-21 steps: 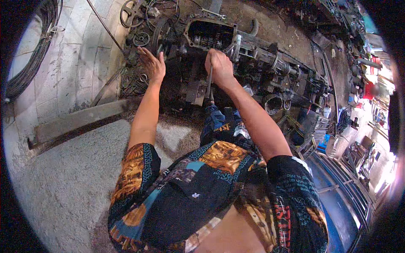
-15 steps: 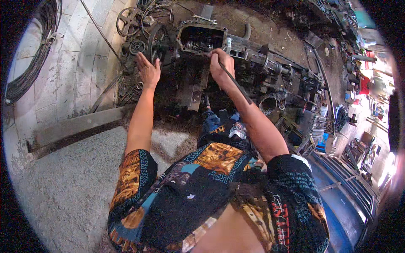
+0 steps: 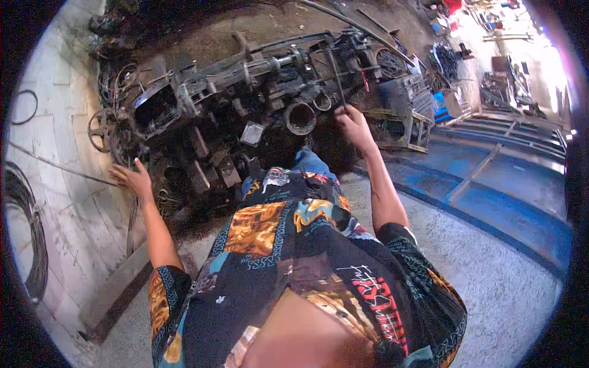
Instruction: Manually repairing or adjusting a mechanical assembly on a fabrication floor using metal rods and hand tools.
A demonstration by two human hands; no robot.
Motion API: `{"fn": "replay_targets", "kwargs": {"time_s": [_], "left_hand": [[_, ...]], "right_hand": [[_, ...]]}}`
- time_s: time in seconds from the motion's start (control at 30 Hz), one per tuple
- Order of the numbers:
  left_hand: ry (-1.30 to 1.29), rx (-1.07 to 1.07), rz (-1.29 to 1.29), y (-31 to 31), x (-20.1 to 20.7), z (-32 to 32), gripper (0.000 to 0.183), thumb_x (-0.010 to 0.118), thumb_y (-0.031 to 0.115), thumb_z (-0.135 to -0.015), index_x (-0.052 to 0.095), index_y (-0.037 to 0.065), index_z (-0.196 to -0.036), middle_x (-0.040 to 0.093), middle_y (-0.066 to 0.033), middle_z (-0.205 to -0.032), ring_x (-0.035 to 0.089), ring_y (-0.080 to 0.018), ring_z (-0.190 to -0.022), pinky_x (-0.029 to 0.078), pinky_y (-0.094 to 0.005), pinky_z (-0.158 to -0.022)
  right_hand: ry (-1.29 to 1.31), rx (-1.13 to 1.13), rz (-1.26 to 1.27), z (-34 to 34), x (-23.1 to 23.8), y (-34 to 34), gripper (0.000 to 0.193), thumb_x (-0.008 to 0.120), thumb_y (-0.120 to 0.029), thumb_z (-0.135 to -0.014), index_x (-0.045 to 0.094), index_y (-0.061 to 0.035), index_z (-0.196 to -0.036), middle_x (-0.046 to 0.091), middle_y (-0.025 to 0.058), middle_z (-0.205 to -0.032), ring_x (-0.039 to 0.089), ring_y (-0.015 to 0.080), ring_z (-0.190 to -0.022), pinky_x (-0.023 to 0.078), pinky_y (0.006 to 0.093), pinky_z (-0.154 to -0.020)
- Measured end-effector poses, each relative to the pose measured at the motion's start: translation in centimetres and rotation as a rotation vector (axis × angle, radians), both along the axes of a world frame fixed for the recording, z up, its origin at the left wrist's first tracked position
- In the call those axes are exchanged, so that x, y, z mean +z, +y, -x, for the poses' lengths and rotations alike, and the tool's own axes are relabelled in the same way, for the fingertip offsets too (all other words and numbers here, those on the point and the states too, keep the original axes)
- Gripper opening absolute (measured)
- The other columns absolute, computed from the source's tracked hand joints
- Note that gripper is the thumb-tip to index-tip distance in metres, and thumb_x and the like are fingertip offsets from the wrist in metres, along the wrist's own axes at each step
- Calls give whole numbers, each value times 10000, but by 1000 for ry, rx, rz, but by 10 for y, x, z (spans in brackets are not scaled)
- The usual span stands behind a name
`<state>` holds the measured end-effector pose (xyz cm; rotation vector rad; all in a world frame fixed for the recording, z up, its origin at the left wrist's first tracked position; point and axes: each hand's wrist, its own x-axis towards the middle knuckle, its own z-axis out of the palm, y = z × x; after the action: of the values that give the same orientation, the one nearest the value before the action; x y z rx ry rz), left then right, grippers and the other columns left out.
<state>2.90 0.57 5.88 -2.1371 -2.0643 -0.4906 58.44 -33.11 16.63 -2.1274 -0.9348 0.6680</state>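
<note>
My left hand [image 3: 135, 179] hangs empty with its fingers spread, in front of the wall and just nearer than a dark spoked handwheel [image 3: 100, 130]. My right hand [image 3: 356, 129] is closed around the lower end of a thin dark metal bar [image 3: 337, 76]. The bar points away from me over the right part of a long, greasy machine [image 3: 245, 72]. Left of that hand are a round metal ring [image 3: 300, 118] and a smaller ring beside it. At the machine's left end is an open gearbox housing [image 3: 158, 110]; its inside is mostly dark.
A pale block wall [image 3: 67, 153] runs along the left, with a coil of black cable [image 3: 32, 239] by it. At right lies a large blue metal panel [image 3: 485, 190] with bars. Close to my right hand stands a metal frame [image 3: 419, 132]. A long pole [image 3: 362, 30] slants behind the machine.
My view and body have turned to the right. My right hand has moved from the gearbox to the machine's right part, and the bar now points away from me. My left hand stays spread.
</note>
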Motion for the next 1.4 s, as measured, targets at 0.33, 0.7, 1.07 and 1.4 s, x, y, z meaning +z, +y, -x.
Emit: {"fn": "replay_targets", "kwargs": {"time_s": [0.33,0.7,1.07,1.4], "left_hand": [[-149,-331,124,-117,26,-193,701,525,287,-976,164,-1,-1503,166,-227,-1555,161,-353,-1448,223,-458,-1165],[-134,-366,457,-238,50,-351,669,546,152,-949,196,-11,-1495,280,-229,-1523,254,-350,-1424,222,-402,-1159],[-281,-149,528,-310,65,-328,702,552,128,-941,158,14,-1511,408,-273,-1431,418,-369,-1333,326,-408,-1100],[-229,-197,508,-295,52,-353,597,549,181,-955,297,15,-1470,530,-256,-1323,520,-360,-1235,407,-408,-1022]], "right_hand": [[-153,-358,223,-133,-179,-164,258,530,-113,-885,654,-3,-1084,673,213,-959,651,357,-930,492,411,-850],[-237,-304,-176,-251,-240,-36,289,559,20,-775,629,5,-1056,607,220,-996,588,412,-932,483,465,-818],[-435,-192,185,-259,-261,14,172,570,-99,-781,686,-34,-890,577,159,-974,570,375,-923,480,485,-788],[-391,-195,-41,-256,-234,-5,298,662,-159,-750,663,16,-991,587,194,-1096,564,388,-979,484,455,-853]]}}
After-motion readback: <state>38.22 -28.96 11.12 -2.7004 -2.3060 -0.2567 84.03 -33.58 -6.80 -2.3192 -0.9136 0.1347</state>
